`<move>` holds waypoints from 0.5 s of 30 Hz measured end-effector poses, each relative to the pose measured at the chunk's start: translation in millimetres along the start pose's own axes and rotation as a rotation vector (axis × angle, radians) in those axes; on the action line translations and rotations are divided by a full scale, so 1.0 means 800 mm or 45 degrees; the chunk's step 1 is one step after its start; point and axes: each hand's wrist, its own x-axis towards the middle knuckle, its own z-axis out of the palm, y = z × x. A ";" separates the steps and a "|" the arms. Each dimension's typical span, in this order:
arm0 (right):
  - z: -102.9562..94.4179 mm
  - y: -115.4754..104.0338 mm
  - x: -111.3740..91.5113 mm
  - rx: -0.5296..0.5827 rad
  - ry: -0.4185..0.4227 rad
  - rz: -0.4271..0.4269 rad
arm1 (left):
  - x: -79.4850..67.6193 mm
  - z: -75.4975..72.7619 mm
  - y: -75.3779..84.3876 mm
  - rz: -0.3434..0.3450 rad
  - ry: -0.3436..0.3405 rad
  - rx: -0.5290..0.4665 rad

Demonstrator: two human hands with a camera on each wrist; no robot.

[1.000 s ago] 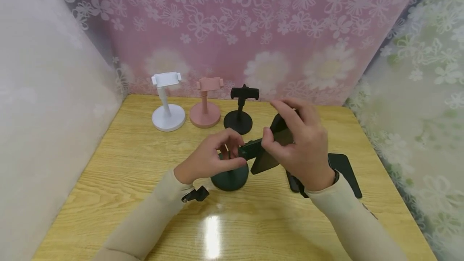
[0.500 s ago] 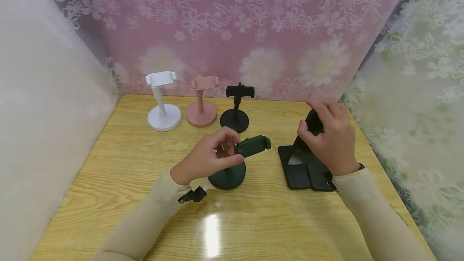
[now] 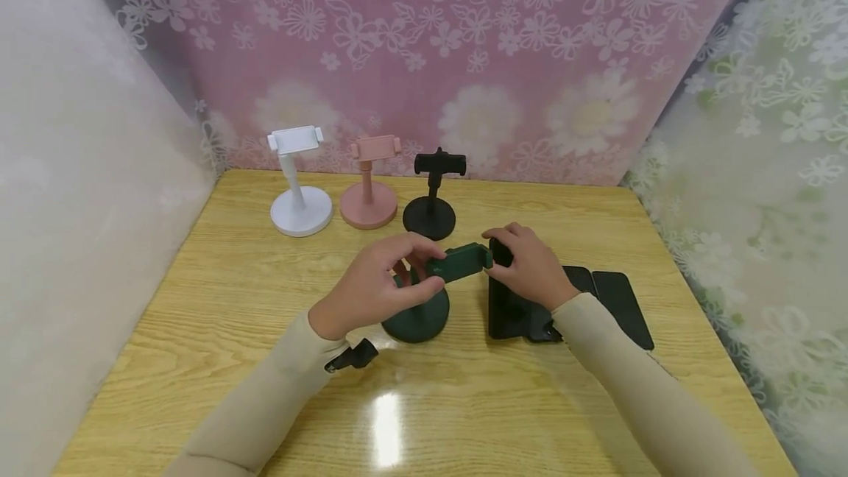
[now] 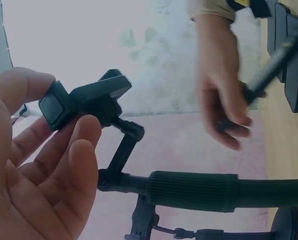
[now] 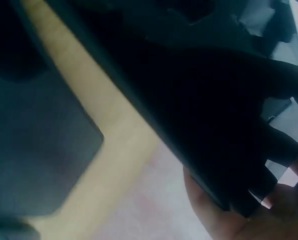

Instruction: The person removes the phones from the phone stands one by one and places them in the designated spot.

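A dark green phone stand (image 3: 417,319) with a round base stands in the middle of the table. My left hand (image 3: 380,278) pinches the near end of its tilted clamp (image 3: 460,262) between thumb and fingers. In the left wrist view, the clamp (image 4: 101,95) sits on a hinged arm above a ribbed collar (image 4: 194,191). My right hand (image 3: 526,267) grips the top of a black phone (image 3: 506,308), held on edge just right of the clamp. Its glossy dark face (image 5: 189,110) fills much of the right wrist view, with fingers at its end.
Two more black phones (image 3: 579,278) (image 3: 623,308) lie at the right, partly behind my right hand and wrist. Along the back stand a white stand (image 3: 301,212), a pink stand (image 3: 368,205) and a black stand (image 3: 429,218). Patterned fabric borders the table.
My right hand pulled the phone from beside the clamp out to the right, over the other phones, then brought it back left, turned more upright. My left hand has stayed at the clamp.
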 end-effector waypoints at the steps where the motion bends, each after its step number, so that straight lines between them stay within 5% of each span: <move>1: 0.006 -0.001 0.005 0.005 -0.042 0.015 | 0.000 -0.002 0.000 0.002 0.004 0.003; 9: 0.040 -0.008 0.030 -0.025 -0.252 0.129 | -0.003 -0.012 0.002 -0.002 -0.008 -0.001; 15: 0.063 -0.013 0.039 -0.040 -0.292 0.255 | -0.003 -0.017 0.004 -0.019 -0.032 0.003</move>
